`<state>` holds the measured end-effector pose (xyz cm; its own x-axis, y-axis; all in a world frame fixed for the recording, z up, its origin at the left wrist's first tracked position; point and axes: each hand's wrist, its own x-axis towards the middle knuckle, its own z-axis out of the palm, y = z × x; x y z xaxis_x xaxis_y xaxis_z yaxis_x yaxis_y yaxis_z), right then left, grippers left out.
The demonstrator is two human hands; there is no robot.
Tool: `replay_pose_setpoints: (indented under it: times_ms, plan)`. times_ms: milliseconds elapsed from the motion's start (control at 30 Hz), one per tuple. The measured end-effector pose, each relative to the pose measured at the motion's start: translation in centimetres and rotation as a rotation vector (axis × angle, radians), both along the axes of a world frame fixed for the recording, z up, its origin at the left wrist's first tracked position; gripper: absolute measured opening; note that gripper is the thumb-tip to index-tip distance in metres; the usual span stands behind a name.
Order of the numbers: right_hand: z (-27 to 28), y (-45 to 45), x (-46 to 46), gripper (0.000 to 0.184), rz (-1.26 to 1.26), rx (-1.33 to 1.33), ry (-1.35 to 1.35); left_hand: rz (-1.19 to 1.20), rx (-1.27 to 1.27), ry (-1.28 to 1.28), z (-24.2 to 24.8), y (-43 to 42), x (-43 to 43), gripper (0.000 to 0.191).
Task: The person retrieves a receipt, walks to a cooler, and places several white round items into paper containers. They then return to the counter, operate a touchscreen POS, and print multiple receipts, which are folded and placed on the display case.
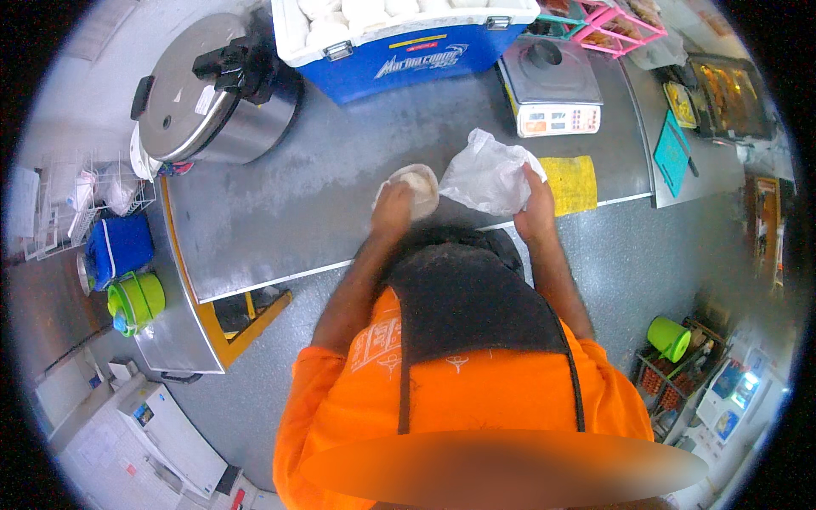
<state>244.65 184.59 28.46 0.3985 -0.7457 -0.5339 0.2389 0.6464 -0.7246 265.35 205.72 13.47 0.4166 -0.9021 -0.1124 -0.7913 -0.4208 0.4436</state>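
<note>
My left hand point(393, 205) is on a small round whitish bowl or container point(424, 191), its fingers reaching over the near-left rim; pale contents show inside. My right hand point(535, 207) grips the right side of a crumpled translucent white plastic bag point(488, 175). Bag and bowl are side by side above the front edge of the metal worktop point(287, 210). Just right of my right hand lies a yellow cloth point(574, 185). The undersides of the bowl and the bag are hidden.
A large lidded steel pot point(248, 134) stands back left. Behind are a blue cooler point(421, 64) holding white bundles and a digital scale point(560, 95). A teal cutting board point(671, 153) and a knife point(693, 167) lie on the right-hand counter.
</note>
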Motion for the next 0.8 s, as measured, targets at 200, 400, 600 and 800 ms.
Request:
replay_pose_setpoints:
  times_ms: [200,400,600,800]
  plan:
    - [0.7,0.5,0.4,0.043,-0.045,0.053,0.096,0.131,-0.202,-0.006,3.2,1.4,0.4,0.033]
    - [1.0,-0.1,1.2,0.046,0.060,-0.111,0.080,0.047,-0.028,-0.068,4.8,-0.4,-0.1,0.034]
    - [-0.3,-0.8,1.3,0.047,0.095,-0.128,0.129,-0.113,0.015,-0.080,1.1,-2.7,-0.1,0.032]
    - [-0.9,-0.5,0.9,0.046,0.111,-0.132,0.108,-0.149,0.368,0.083,1.0,-2.9,1.3,0.045]
